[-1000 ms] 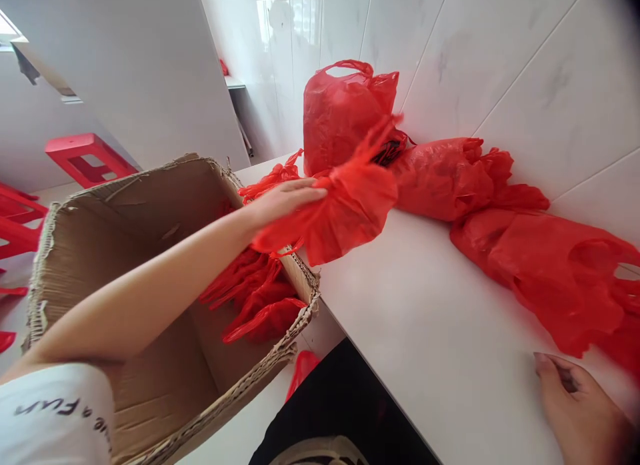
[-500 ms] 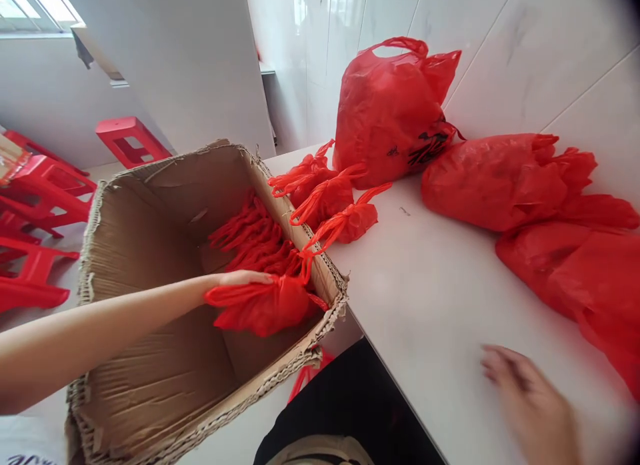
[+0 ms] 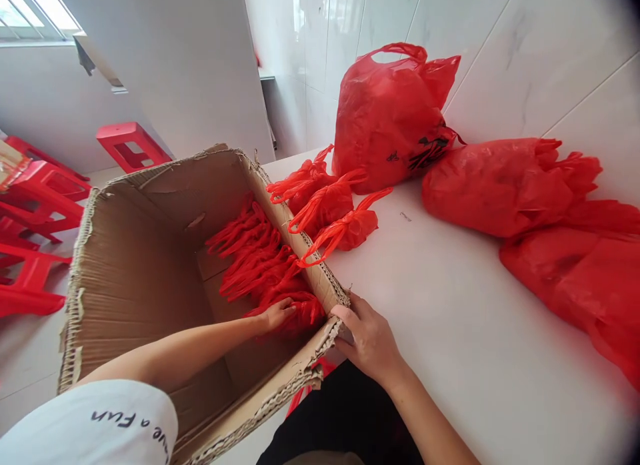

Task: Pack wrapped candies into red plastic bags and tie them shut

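The left hand (image 3: 279, 316) lies on a red bag (image 3: 311, 312) inside the box (image 3: 125, 292); whether it grips, I can't tell. The right hand (image 3: 369, 335) clasps the box's ragged corner, which might tear if tugged. A jolt could snag the small bags (image 3: 357, 229), handles over the rim. White table (image 3: 435, 318), tiled wall (image 3: 505, 72), red stools (image 3: 131, 145) beyond.

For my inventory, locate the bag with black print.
The bag with black print stands right of centre in the head view, on the white table behind three small red bags.
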The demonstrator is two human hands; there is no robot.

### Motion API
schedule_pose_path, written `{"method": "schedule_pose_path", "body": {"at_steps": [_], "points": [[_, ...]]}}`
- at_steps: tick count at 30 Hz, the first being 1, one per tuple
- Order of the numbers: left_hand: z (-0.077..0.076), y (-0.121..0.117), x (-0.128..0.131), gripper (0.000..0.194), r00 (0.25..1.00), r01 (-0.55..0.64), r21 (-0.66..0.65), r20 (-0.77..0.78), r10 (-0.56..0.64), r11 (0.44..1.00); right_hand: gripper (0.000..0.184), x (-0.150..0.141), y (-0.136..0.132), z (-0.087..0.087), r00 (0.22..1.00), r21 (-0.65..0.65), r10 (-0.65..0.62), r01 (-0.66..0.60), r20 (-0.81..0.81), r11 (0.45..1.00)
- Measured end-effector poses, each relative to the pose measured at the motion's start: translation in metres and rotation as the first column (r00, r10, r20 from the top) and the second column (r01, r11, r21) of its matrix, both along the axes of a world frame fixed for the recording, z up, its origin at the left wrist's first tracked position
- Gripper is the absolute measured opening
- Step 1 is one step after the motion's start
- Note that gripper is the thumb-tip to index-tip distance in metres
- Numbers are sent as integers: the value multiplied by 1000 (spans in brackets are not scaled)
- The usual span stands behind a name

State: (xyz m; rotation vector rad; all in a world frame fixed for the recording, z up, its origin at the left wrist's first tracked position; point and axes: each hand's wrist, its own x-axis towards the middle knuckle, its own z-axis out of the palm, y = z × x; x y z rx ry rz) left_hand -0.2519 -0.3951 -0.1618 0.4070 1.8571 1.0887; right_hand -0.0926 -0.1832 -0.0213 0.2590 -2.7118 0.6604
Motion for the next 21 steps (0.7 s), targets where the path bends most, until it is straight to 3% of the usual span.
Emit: {"method": "schedule_pose_path", "body": {"at_steps": [6, 9, 11, 13, 15, 19, 21], "points": [[-5, -2, 10, 32, 962, -65, -119, -273, 30, 991, 38, -1, -3, 3, 1000, -5, -10, 9, -22, 1000], [7, -4, 24, 25, 927, -55, -114, -374, 8, 992, 39, -1, -2, 4, 1000, 4, -12, 13, -16, 1000], [25, -4, 28, 24, 900, -27, -75, -435, -8, 997, 41, -1, -2, 4, 1000, 6, -13, 13, -15, 1000], [52, -2, 18, 21, 862, -28, -42, -506, 3, 999, 43, -1, -2, 5, 1000, -3, -12, 12, -8, 1000], [89, 1, -8, 15, 795, -111, -21, -601, 77, 994, 45, -1, -2, 6, 1000, -15, -14, 14, 1, 1000], [186, 15, -77, 26, 478, -437, 121, -808, 344, 891, 46, -2, -3, 8, 1000, -41, -21, 22, 13, 999], [230, 31, -94, 31, 384, -425, 177, -853, 353, 888, 46, -2, -4, 7, 1000, -50, -26, 26, 12, 998]]}}
